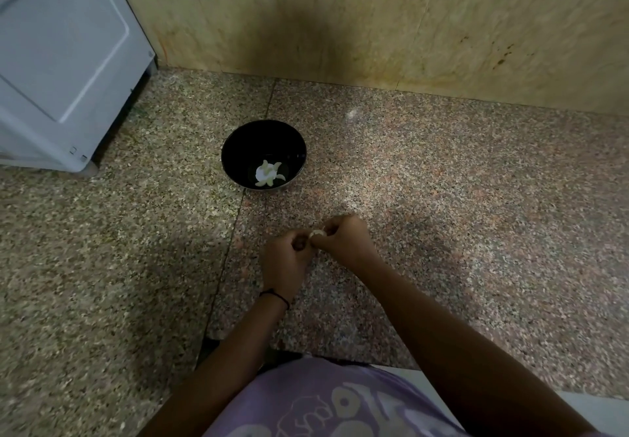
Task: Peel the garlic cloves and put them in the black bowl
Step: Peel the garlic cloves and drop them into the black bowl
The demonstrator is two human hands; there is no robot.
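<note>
- Over a speckled pink-grey granite counter (442, 198), the left hand (286, 264) and right hand (345, 240) meet, curled fingers of both pinching a small pale garlic clove (317, 233) between them.
- Well beyond the hands, a round black bowl (258, 137) holds several peeled whitish cloves (269, 175).
- A grey-white appliance (61, 62) stands at far left.

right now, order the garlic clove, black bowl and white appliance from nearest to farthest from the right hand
1. garlic clove: pinched in the right hand itself.
2. black bowl: ahead and to the left.
3. white appliance: far left, against the wall.
</note>
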